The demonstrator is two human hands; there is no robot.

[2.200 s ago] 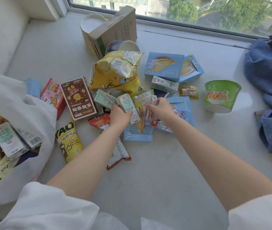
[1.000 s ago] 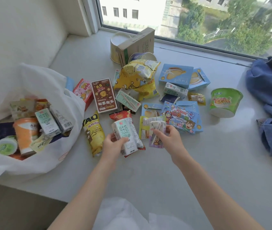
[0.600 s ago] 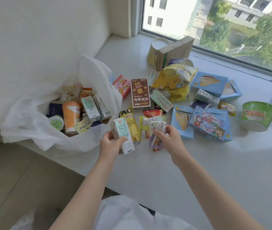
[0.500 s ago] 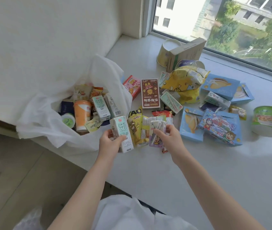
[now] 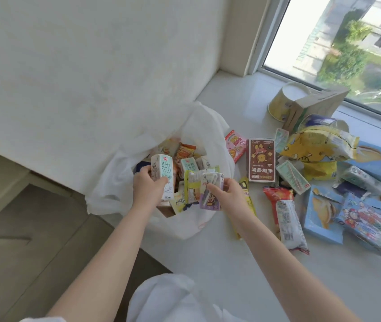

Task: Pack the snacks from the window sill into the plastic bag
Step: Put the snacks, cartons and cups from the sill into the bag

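The white plastic bag (image 5: 115, 182) lies open at the sill's left edge, with several cartons and packets inside. My left hand (image 5: 148, 188) grips a white-and-green milk carton (image 5: 162, 173) over the bag's mouth. My right hand (image 5: 227, 194) pinches two small drink packs, one yellow (image 5: 191, 189) and one purple (image 5: 211, 195), also above the opening. More snacks remain on the window sill (image 5: 231, 263) to the right: a brown box (image 5: 261, 160), a yellow chip bag (image 5: 317, 147), a red-and-white packet (image 5: 286, 217) and blue boxes (image 5: 324, 208).
A yellow paper cup (image 5: 282, 101) lies on its side beside a cardboard box (image 5: 317, 105) near the window. A white wall stands behind the bag. The sill's front edge drops to a wooden floor (image 5: 33, 240) at the left. A white garment shows at the bottom.
Both hands have carried the carton and the drink packs leftward from the snack pile to above the bag's opening. The view has swung left with them.
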